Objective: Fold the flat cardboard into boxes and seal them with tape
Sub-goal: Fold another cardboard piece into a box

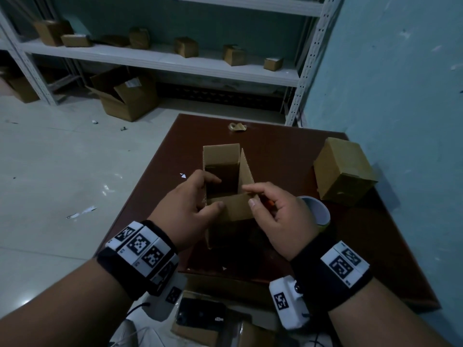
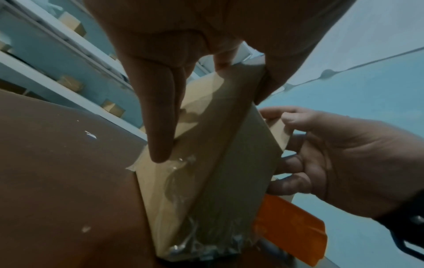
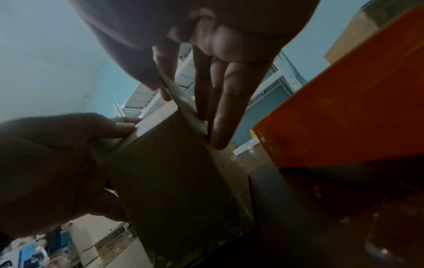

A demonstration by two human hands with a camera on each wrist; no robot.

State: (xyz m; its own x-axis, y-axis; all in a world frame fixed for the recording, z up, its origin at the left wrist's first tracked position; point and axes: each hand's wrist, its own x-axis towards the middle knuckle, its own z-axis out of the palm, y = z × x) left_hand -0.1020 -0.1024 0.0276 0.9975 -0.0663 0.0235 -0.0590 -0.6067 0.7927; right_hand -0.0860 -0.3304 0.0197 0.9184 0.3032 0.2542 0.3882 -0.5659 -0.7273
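An open-topped cardboard box (image 1: 225,169) stands on the brown table (image 1: 288,151) with its upper flaps raised. Clear tape shines along its bottom edge (image 2: 201,248) in the left wrist view. My left hand (image 1: 190,199) grips the box's left wall, fingers inside and thumb on the near flap. My right hand (image 1: 273,209) pinches the near right corner flap (image 3: 179,103) between thumb and fingers. The box (image 3: 179,181) fills the middle of the right wrist view. A tape roll (image 1: 315,211) in an orange dispenser (image 3: 344,101) sits just right of my right hand.
A sealed box (image 1: 343,171) lies at the table's right side, near the blue wall. A scrap of tape (image 1: 237,126) lies at the far edge. Shelves (image 1: 160,58) behind hold several small boxes. An open carton (image 1: 125,96) stands on the floor.
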